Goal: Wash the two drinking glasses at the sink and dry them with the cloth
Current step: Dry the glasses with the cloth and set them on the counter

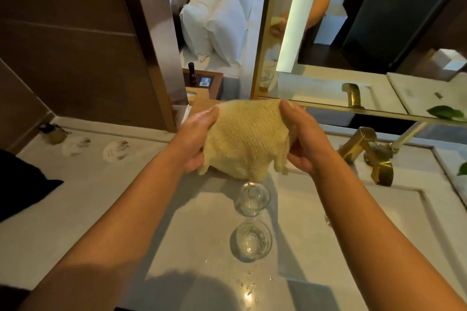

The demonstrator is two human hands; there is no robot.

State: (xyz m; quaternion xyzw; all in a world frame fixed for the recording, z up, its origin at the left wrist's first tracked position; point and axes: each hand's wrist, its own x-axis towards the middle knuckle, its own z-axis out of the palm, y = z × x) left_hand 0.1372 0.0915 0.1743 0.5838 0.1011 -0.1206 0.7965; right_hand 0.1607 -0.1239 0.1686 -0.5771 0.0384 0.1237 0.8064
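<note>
Head view – standing record
Left hand (194, 139): left of the faucet (366, 151), raised above the counter (101, 197); fingers curled round the left edge of the cloth (247, 139), gripping it.
Right hand (305, 139): just left of the faucet; fingers and thumb clamped on the cloth's right edge.
Cloth: yellow, waffle-textured, bunched between both hands, lower corners hanging free; clear of the counter.
Far glass (252, 198): clear, standing on the counter left of the faucet and nearer the viewer, below the cloth; no hand touches it.
Near glass (251, 240): clear, on the counter just beyond the far glass from the faucet – the two stand close but apart.
Water drops (246, 285): scattered on the counter, further again from the faucet than the near glass.
Sink (379, 222): white basin directly under the gold faucet's spout.
Mirror (379, 33): on the wall behind the faucet.
</note>
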